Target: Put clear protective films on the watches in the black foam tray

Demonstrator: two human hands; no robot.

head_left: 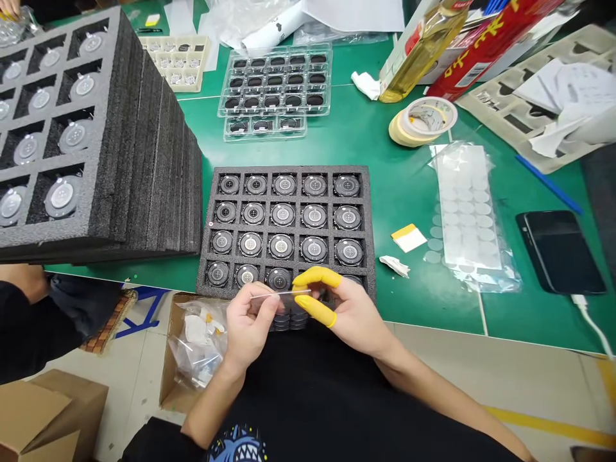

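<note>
My left hand [251, 324] pinches one end of a thin clear sheet [287, 294] between thumb and fingers. Yellow finger cots cover the thumb and index finger of my right hand [359, 314], which close on the sheet's other end. Just below it, several dark round shapes [289, 321] show between my hands; whether they belong to the sheet I cannot tell. Both hands are over the near edge of a grey foam tray [293, 168], whose compartments hold round watch bodies [282, 215], back side up. My right hand hides part of its nearest row.
Stacked foam trays [149, 147] rise at left. Behind lie clear blister trays [276, 115] with dark round pieces. To the right are tape rolls [423, 120], round clear stickers [466, 212], a phone [561, 250] and an oil bottle [423, 51]. A carton [168, 378] stands below the table.
</note>
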